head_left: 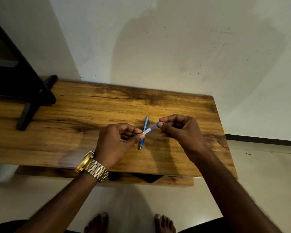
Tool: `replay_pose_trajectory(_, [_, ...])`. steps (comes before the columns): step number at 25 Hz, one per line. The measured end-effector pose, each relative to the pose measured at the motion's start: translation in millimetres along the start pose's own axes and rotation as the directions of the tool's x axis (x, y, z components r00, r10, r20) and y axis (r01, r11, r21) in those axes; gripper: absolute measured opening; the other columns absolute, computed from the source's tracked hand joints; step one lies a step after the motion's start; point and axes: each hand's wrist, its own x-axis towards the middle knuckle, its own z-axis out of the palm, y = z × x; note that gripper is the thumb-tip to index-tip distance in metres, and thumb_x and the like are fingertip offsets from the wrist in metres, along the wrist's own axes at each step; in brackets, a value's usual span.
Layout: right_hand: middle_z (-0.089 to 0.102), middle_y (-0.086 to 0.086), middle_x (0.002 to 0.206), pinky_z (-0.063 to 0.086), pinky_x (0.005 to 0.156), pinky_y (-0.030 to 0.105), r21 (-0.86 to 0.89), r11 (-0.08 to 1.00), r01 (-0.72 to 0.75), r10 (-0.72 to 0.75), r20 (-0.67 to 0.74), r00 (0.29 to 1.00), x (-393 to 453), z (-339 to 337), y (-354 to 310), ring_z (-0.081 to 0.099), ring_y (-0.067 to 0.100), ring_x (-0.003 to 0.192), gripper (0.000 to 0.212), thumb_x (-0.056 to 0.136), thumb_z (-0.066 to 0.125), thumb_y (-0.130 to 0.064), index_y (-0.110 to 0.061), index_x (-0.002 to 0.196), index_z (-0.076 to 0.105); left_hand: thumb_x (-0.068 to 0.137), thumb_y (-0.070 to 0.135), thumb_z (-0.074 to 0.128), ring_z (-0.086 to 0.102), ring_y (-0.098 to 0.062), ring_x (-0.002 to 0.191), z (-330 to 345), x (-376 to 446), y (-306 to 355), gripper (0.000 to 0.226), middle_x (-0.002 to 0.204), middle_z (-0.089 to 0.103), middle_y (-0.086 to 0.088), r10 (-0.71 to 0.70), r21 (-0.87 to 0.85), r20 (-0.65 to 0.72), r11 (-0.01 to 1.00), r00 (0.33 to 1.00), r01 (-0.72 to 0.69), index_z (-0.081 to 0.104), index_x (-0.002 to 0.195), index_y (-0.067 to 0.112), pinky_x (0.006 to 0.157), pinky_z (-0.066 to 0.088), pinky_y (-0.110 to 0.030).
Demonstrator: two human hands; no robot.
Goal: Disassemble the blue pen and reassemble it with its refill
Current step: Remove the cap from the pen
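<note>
A slim pen piece [151, 129], clear with a white label and a blue end, hangs just above the table between my two hands. My left hand [118, 142] pinches its lower left end with thumb and fingers. My right hand [180, 130] pinches its upper right, blue end. Underneath them a second blue pen [144, 132] lies flat on the wooden table [91, 115], pointing away from me; its middle is hidden behind the held piece and my left fingers.
A black stand [32, 105] with a slanted foot occupies the table's far left. The table's right edge [225, 132] is close to my right hand, with white wall behind and tiled floor below. A gold watch [91, 167] is on my left wrist.
</note>
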Motion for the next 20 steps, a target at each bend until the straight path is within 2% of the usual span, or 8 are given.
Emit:
replay_pose_trajectory(5, [0.081,0.023,0.094,0.063,0.078,0.031,0.043,0.999,-0.008,0.007,0.016,1.000,0.0,0.2,1.3,0.078,0.023,0.085,0.015,0.091,0.084,-0.008,-0.006,0.106,0.082,0.080,0.027,0.090,0.079,-0.004,0.085,1.6,-0.5,0.1,0.016,0.090,0.083,0.012,-0.004,-0.009,-0.003,1.000,1.000,0.004,0.083,0.094,0.029,0.076,0.069,-0.036])
replay_pose_trajectory(12, [0.083,0.016,0.091,0.063,0.077,0.030,-0.057,0.998,0.004,-0.002,0.039,0.999,1.4,-3.9,3.4,0.079,0.023,0.087,0.015,0.092,0.084,-0.009,-0.007,0.106,0.083,0.080,0.029,0.091,0.079,-0.003,0.084,0.3,1.1,-4.1,0.016,0.089,0.083,0.012,-0.011,0.020,0.004,1.000,1.000,0.011,0.083,0.095,0.028,0.077,0.069,-0.037])
replay_pose_trajectory(20, [0.082,0.015,0.090,0.062,0.075,0.028,-0.049,0.999,0.010,-0.007,0.069,0.998,0.7,-3.6,1.7,0.079,0.019,0.083,0.015,0.093,0.082,-0.006,-0.003,0.108,0.081,0.080,0.028,0.090,0.080,-0.005,0.080,-1.2,-0.9,-4.4,0.016,0.089,0.083,0.013,-0.045,-0.036,0.030,0.998,0.999,0.046,0.082,0.094,0.027,0.072,0.069,-0.031])
